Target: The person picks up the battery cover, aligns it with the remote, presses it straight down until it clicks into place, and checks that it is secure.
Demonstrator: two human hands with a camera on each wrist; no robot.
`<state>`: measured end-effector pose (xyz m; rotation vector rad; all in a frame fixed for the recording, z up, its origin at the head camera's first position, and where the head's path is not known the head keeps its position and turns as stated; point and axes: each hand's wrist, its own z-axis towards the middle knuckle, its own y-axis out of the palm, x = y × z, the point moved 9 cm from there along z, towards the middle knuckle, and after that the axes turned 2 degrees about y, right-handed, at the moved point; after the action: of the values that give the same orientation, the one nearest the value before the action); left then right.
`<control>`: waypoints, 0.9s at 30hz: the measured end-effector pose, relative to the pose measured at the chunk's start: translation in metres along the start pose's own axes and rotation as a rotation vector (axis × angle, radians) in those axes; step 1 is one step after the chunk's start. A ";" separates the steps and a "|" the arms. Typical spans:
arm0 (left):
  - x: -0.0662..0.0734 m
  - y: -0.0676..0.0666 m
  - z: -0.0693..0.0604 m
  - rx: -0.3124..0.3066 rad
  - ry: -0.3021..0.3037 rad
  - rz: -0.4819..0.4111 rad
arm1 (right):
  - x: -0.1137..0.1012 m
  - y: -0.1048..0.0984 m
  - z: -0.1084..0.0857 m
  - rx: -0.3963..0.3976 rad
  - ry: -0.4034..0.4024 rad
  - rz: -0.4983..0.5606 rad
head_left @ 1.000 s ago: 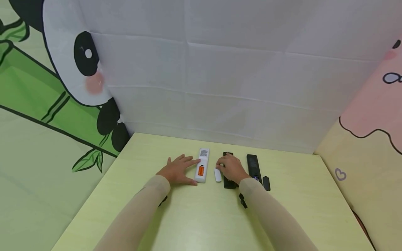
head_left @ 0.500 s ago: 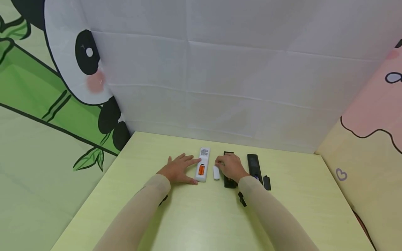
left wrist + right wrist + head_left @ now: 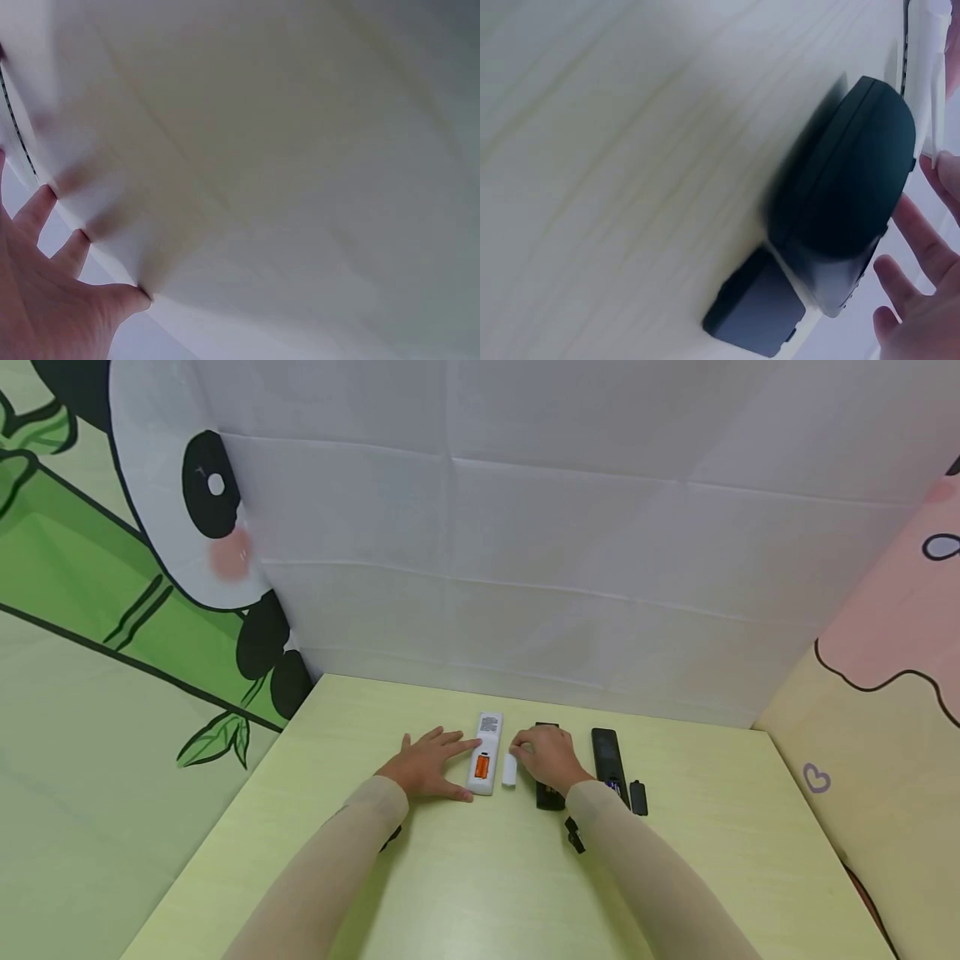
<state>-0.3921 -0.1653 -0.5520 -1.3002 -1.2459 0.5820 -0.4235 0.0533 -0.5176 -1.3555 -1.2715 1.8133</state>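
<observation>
A white remote control [image 3: 489, 743] lies face down, its battery bay showing an orange battery [image 3: 482, 767]. My left hand [image 3: 429, 767] is spread flat beside it, with index finger and thumb reaching its left edge; the same hand [image 3: 60, 300] appears in the left wrist view. Between thumb and fingers, my right hand [image 3: 551, 758] pinches the top end of a small white battery cover [image 3: 509, 772], just right of the white remote. Under that hand lies a black remote control [image 3: 550, 798], partly hidden. In the right wrist view, my right hand's [image 3: 922, 300] fingertips hold the white cover's edge.
Farther right are a second black remote control [image 3: 608, 756], partly behind my sleeve, and its loose black battery cover [image 3: 638, 797]. All lie on a pale wooden table [image 3: 465, 877]. A white cloth backdrop [image 3: 525, 568] rises at the table's far edge.
My right hand has drawn the white battery cover slightly left, closer to the white remote. My left hand keeps its place, and the remotes stay put.
</observation>
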 end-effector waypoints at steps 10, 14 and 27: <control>-0.002 0.001 0.003 0.003 -0.006 -0.013 | -0.004 0.000 0.003 0.029 0.019 0.028; -0.001 0.002 0.002 -0.005 -0.009 -0.009 | -0.004 0.001 0.004 0.041 0.022 0.043; -0.002 0.002 0.004 -0.011 -0.003 0.004 | -0.014 0.002 0.006 0.070 0.008 0.067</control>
<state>-0.3958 -0.1645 -0.5552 -1.3115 -1.2509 0.5811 -0.4237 0.0388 -0.5136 -1.3806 -1.1608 1.8773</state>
